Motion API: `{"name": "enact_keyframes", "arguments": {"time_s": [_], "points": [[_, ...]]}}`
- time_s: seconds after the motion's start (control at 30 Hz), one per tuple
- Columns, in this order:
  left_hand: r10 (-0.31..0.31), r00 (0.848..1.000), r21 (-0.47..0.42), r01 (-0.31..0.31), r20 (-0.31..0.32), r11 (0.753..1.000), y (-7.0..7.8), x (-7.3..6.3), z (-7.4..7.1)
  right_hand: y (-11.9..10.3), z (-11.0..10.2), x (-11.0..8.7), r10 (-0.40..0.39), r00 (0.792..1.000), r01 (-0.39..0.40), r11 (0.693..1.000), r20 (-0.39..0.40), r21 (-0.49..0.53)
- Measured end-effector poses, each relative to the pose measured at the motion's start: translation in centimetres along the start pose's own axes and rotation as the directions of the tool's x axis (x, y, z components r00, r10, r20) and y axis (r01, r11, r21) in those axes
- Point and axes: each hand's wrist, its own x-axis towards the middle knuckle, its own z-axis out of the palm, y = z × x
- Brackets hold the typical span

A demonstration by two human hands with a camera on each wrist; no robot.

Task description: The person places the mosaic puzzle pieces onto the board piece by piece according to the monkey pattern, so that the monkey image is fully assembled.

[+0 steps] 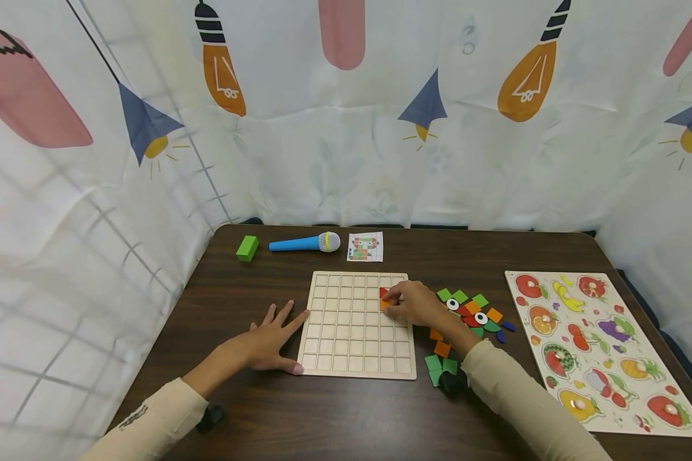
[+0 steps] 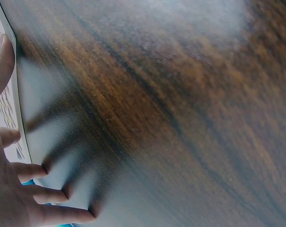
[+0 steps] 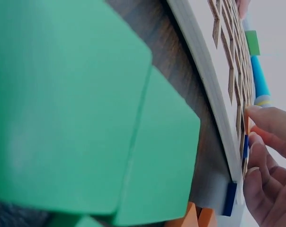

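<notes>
A pale wooden grid board (image 1: 354,349) lies on the table. My left hand (image 1: 271,339) is spread flat at its left side, thumb and index fingertips touching the edge; the left wrist view shows the same hand (image 2: 15,189) with fingers apart. My right hand (image 1: 418,304) pinches an orange square tile (image 1: 384,305) at the upper right cells, just below a red tile (image 1: 383,292). In the right wrist view, the right-hand fingers (image 3: 271,120) curl at the orange tile (image 3: 247,120), and a blue piece (image 3: 245,146) shows beside them.
Right of the board lie loose green (image 1: 432,363), orange (image 1: 443,349) and other colored pieces, with round eye pieces (image 1: 481,317). A fruit puzzle board (image 1: 600,378) stands farther right. Behind are a green block (image 1: 247,248), a toy microphone (image 1: 296,244) and a pattern card (image 1: 365,247).
</notes>
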Motion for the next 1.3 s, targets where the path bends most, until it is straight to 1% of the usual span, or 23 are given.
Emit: {"name": "enact_keyframes", "arguments": {"time_s": [0.13,0.23,0.33,0.43,0.53,0.57,0.7,0.83,0.93,1.03,1.17,1.23,1.3], "points": [[0.003,1.000,0.001,-0.003,0.001,1.000,-0.1,0.0,0.0,0.1,0.1,0.1,-0.005,1.000,0.005,1.000,0.006,-0.004],[-0.004,1.000,-0.002,0.004,0.003,1.000,0.0,0.0,0.0,0.4,0.0,-0.1,-0.046,0.999,0.046,0.999,0.008,0.016],[-0.013,1.000,-0.002,0.013,0.006,1.000,0.1,0.0,-0.1,1.1,-0.2,-0.3,-0.110,0.994,0.109,0.991,0.005,0.076],[-0.015,1.000,-0.006,0.015,0.010,1.000,0.2,-0.1,-0.2,2.2,-0.6,-0.6,-0.153,0.988,0.152,0.976,-0.001,0.153],[-0.013,1.000,-0.008,0.013,0.012,1.000,0.3,-0.1,-0.2,3.2,-1.3,-1.1,-0.164,0.986,0.161,0.963,-0.005,0.218],[-0.013,1.000,-0.008,0.013,0.012,1.000,0.4,-0.1,-0.2,3.4,-1.7,-1.3,-0.153,0.988,0.150,0.959,-0.005,0.238],[-0.016,1.000,-0.008,0.016,0.011,1.000,0.3,-0.2,-0.2,4.5,-3.0,-2.4,-0.139,0.990,0.142,0.952,-0.029,0.272],[-0.018,1.000,-0.009,0.018,0.011,1.000,0.3,-0.1,-0.2,5.8,-4.1,-3.4,-0.121,0.991,0.132,0.964,-0.061,0.230],[-0.017,1.000,-0.009,0.017,0.012,1.000,0.2,-0.1,-0.2,6.4,-4.6,-4.1,-0.114,0.992,0.122,0.979,-0.059,0.162],[-0.016,1.000,-0.006,0.016,0.012,1.000,0.1,-0.1,-0.2,6.9,-4.8,-4.7,-0.141,0.990,0.142,0.986,-0.023,0.086],[-0.015,1.000,-0.006,0.015,0.010,1.000,0.0,0.0,0.0,7.6,-4.7,-5.3,-0.201,0.979,0.200,0.980,0.030,0.020],[-0.014,1.000,-0.009,0.014,0.007,1.000,0.0,0.0,0.0,7.7,-4.7,-5.5,-0.214,0.976,0.215,0.977,0.041,0.002],[-0.013,1.000,-0.011,0.013,0.007,1.000,0.0,0.0,0.1,7.8,-4.7,-5.7,-0.221,0.975,0.222,0.975,0.036,-0.023]]}}
